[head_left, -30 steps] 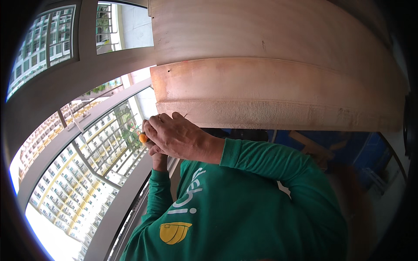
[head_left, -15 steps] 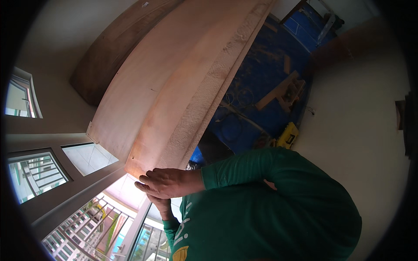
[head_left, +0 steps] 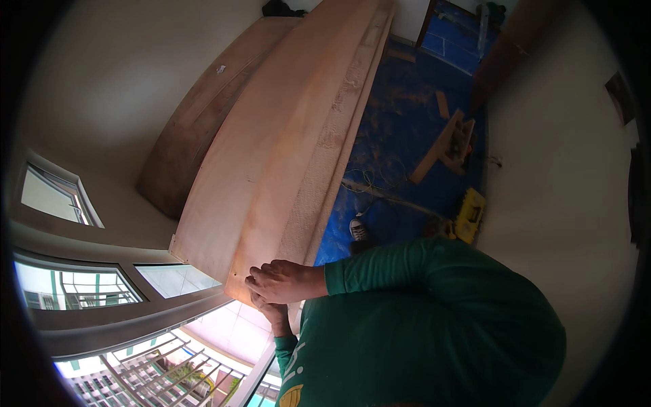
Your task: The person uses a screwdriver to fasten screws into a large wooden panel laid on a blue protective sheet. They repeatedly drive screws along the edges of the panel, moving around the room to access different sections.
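My right hand (head_left: 287,281) is at the near end of a long pale wooden panel (head_left: 254,146), by its corner. Its fingers are curled together, and whatever is between them cannot be made out. Just below it, my left hand (head_left: 273,313) is close against the right one. Its fingers are mostly hidden behind the right hand. Along the panel's right side runs a rough strip covered in sawdust (head_left: 324,159). A small dark hole or screw shows near the panel's end, left of my fingers.
A darker wooden panel (head_left: 184,136) leans by the wall beyond. Blue sheeting (head_left: 386,129) covers the floor at right, with wood offcuts (head_left: 437,149), a cable, a yellow case (head_left: 470,216) and a shoe (head_left: 357,229). Windows with railings outside (head_left: 163,366) are at lower left.
The view has shifted, bringing the shoe and more floor into sight. My hands stay together at the panel's end; the right hand's fingers, stretched before, are now more curled.
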Demonstrator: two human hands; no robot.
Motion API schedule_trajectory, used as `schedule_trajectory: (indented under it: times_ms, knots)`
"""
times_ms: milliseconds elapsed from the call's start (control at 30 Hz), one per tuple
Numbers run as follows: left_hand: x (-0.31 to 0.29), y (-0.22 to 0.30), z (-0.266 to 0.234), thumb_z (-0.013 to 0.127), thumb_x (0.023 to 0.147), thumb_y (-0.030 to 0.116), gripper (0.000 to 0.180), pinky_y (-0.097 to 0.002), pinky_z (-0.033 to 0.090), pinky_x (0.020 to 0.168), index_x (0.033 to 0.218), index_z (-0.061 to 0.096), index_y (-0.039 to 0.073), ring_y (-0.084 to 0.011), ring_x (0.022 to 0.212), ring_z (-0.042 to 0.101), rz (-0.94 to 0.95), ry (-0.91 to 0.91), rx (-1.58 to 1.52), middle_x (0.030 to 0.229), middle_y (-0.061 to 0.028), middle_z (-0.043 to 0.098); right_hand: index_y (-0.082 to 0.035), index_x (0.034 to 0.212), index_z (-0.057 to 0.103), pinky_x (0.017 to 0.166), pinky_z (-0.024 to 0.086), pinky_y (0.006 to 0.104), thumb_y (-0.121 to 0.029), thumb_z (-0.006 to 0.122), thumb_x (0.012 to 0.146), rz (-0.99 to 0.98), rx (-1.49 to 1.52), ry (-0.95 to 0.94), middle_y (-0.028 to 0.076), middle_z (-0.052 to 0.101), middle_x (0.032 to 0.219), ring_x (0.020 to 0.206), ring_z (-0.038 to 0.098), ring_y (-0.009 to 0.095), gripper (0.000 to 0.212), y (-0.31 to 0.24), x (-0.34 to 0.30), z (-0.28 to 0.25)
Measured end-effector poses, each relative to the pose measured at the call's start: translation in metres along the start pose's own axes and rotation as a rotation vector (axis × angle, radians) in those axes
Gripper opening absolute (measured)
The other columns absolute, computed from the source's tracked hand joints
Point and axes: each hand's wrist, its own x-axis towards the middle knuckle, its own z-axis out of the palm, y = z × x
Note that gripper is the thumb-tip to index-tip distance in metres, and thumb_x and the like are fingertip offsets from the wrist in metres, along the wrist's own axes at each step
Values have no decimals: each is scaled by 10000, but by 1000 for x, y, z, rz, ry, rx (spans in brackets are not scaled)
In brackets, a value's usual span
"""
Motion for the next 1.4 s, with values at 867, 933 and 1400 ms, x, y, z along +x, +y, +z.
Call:
schedule_trajectory:
  times_ms: [867,933,1400]
  knots:
    - [-55,-93,26,641,1070,148,346,-435,501,1029,1362,574,-26,-294,1183,620,-383,-127,-642,1287,-173,640,18,1140,577,827,592,462,-143,629,964,-193,458,-77,169,618,1012,963,700,335,244,8,11,40]
    - [-72,-122,32,601,1095,216,394,-494,483,1039,1381,548,-49,-345,1198,607,-505,-220,-476,1324,-239,618,6,1156,581,838,595,457,-175,595,1001,-174,452,-66,163,623,1002,972,699,327,238,1,14,45]
    - [-92,-137,56,646,1041,253,396,-521,500,913,1328,589,-15,-415,1066,639,-190,-179,-30,1181,-256,654,-86,1238,663,1018,551,480,-226,578,1056,-314,640,-229,136,590,1193,1209,631,323,244,-6,34,45]
